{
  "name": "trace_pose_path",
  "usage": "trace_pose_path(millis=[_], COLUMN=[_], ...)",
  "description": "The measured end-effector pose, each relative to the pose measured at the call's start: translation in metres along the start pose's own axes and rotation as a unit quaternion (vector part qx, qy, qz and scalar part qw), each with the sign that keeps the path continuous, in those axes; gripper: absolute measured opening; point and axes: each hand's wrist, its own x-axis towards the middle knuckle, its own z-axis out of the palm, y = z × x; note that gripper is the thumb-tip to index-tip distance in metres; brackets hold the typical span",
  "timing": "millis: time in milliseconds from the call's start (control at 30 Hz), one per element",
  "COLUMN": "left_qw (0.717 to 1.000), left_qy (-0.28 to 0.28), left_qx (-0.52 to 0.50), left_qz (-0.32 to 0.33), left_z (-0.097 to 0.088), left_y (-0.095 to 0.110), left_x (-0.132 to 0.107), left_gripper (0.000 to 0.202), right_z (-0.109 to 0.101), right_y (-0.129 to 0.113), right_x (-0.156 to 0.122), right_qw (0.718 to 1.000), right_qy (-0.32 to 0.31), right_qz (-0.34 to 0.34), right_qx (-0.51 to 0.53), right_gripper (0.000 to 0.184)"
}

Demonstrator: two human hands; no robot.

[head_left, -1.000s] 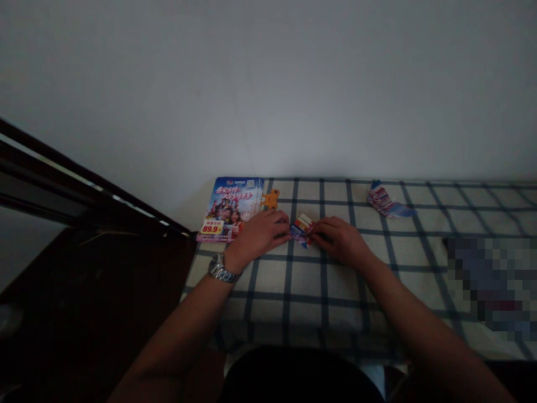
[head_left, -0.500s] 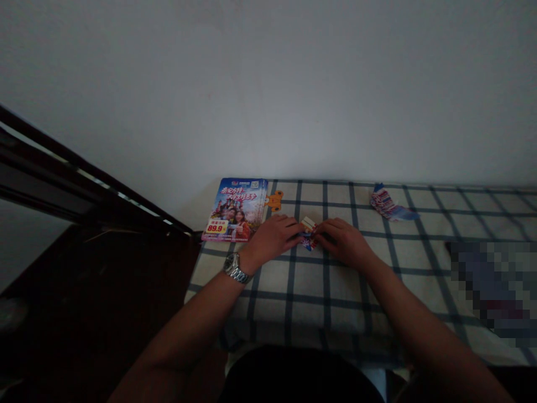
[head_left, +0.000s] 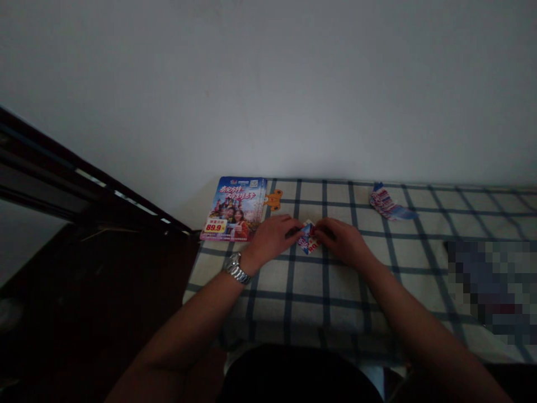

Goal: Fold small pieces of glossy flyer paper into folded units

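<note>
A small piece of folded printed paper (head_left: 307,239), blue, red and white and roughly diamond-shaped, lies between my hands at the middle of the checked cloth. My left hand (head_left: 274,235) pinches its left edge with thumb and fingers; a metal watch (head_left: 237,267) is on that wrist. On the opposite edge, the fingers of my right hand (head_left: 342,239) close on the paper. Fingertips cover parts of both sides, so the exact folds there are hidden.
A stack of printed flyers (head_left: 230,210) lies at the table's left end, with an orange bear-shaped piece (head_left: 273,200) beside it. Folded printed paper (head_left: 390,206) rests at the back right. A blurred-out item (head_left: 490,285) lies at the right. The wall (head_left: 293,95) rises behind.
The folded paper now shows a flatter diamond with a blue and white left half and red marks at right; its pale top flap is no longer visible. Both hands stay nearly in place.
</note>
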Motion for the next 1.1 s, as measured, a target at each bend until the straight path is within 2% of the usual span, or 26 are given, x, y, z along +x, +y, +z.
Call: trace_pose_path(millis=[200, 300, 533, 867, 1100], left_qw=[0.996, 0.995, 0.996, 0.998, 0.999], left_qy=[0.016, 0.024, 0.027, 0.032, 0.032], left_qx=[-0.049, -0.049, -0.028, -0.007, -0.012], left_qz=[-0.068, -0.078, -0.079, -0.059, -0.037], left_z=[0.000, 0.002, 0.008, 0.007, 0.006], left_y=[0.009, 0.010, 0.007, 0.009, 0.009], left_x=[0.003, 0.004, 0.006, 0.005, 0.004], left_gripper=[0.021, 0.021, 0.022, 0.022, 0.019], right_z=[0.005, 0.007, 0.010, 0.016, 0.015], right_y=[0.000, 0.000, 0.003, -0.001, -0.002], right_x=[0.005, 0.006, 0.008, 0.009, 0.008], right_qw=[0.999, 0.999, 0.999, 0.995, 0.998], right_qy=[0.033, 0.043, 0.042, 0.047, 0.048], right_qz=[0.017, 0.019, 0.025, 0.011, 0.015], right_qx=[0.011, 0.004, -0.010, -0.082, -0.040], right_gripper=[0.012, 0.014, 0.017, 0.039, 0.030])
